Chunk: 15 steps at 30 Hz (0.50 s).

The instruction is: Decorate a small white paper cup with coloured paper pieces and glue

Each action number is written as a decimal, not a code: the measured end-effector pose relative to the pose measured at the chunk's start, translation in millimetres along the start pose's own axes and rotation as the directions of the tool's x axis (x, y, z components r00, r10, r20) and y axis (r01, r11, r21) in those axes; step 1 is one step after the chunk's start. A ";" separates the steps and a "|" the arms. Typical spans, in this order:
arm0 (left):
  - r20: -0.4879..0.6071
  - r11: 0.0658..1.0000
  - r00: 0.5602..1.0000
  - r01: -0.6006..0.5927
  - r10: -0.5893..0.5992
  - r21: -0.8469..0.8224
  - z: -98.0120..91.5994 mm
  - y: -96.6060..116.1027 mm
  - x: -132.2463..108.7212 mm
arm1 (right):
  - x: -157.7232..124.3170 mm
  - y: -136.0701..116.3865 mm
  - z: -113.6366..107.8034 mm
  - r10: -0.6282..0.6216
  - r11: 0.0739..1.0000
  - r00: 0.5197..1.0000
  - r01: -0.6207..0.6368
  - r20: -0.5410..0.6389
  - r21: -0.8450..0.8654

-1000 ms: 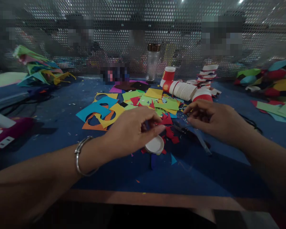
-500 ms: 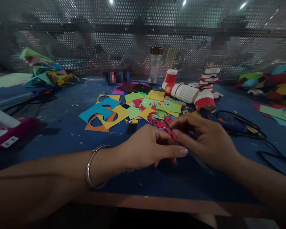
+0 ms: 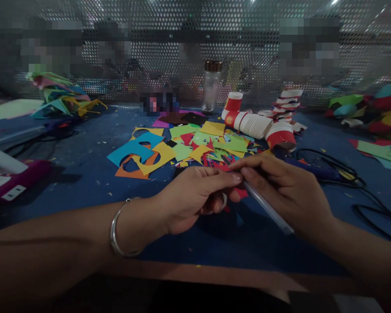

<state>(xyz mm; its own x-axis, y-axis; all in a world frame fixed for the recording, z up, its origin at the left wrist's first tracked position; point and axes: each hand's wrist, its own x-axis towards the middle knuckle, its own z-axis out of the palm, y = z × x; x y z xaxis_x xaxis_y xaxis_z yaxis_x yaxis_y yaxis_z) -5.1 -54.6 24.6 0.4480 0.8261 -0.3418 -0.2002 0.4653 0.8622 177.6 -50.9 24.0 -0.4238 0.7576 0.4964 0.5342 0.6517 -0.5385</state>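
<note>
My left hand (image 3: 195, 195), with a silver bangle on its wrist, is closed, thumb and forefinger pinched together. Red paper (image 3: 241, 192) shows beside its curled fingers. Touching its fingertips, my right hand (image 3: 286, 191) is closed too, and a clear, pale stick-like piece (image 3: 270, 211) runs from under its thumb down toward the table's front edge. Whatever lies between the meeting fingertips is too small to tell. Just beyond the hands is a pile of coloured paper scraps (image 3: 211, 134), beside yellow, orange and blue sheets (image 3: 133, 150) with round holes.
Behind the scraps stand a lidded clear bottle (image 3: 211, 89) and red and white paper cups (image 3: 252, 124). A purple and white device (image 3: 18, 182) is at left. Black cable (image 3: 371, 204) and a blue tool (image 3: 322, 171) lie at right. Perforated metal (image 3: 169, 52) rises at the back.
My left thumb has drawn up and in to my right fingertips, and the left fingers have curled. The clear piece shows more plainly under my right hand. More red paper shows below the fingers.
</note>
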 end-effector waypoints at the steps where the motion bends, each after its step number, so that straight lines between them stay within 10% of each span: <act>1: -0.012 1.000 1.000 -0.021 0.021 -0.009 -0.5 0.5 0.7 | -0.3 0.0 -0.2 -0.020 1.000 1.000 0.020 0.008 -0.024; 15: 0.040 0.887 0.946 -0.315 0.321 0.337 -13.7 1.0 1.5 | -3.1 -3.0 -5.5 0.030 0.991 0.996 -0.042 -0.090 -0.128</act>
<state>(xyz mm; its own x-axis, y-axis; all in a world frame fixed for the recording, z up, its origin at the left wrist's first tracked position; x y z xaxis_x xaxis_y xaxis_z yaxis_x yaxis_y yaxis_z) -16.5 -48.5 19.7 0.3949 0.9182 -0.0318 -0.0253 0.0455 0.9986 181.3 -55.4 27.8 -0.3402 0.7706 0.5390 0.6408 0.6094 -0.4668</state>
